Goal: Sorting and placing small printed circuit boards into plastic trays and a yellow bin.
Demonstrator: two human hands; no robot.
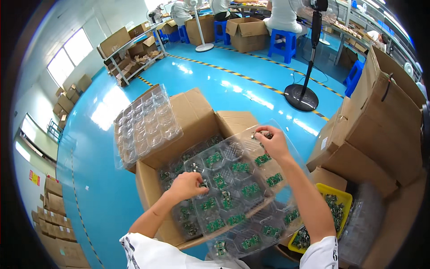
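Observation:
A clear plastic tray [233, 151] with rounded pockets lies tilted across an open cardboard box [144, 179]. Small green circuit boards [220, 181] sit in many of its pockets. My left hand [186, 186] is over the tray's left side, fingers closed on a small circuit board [204, 184] that shows at the fingertips. At the tray's far right corner, my right hand [274, 142] is closed around one or more small circuit boards [265, 134], partly hidden by the fingers. Under the tray, more boards in pockets show inside the box.
An empty clear tray [150, 121] rests on the box's far left flap. A yellow bin [348, 197] of boards stands by my right forearm. Large cartons [380, 121] rise at the right. Farther off are a black standing fan [303, 96], blue stools [284, 45] and seated people.

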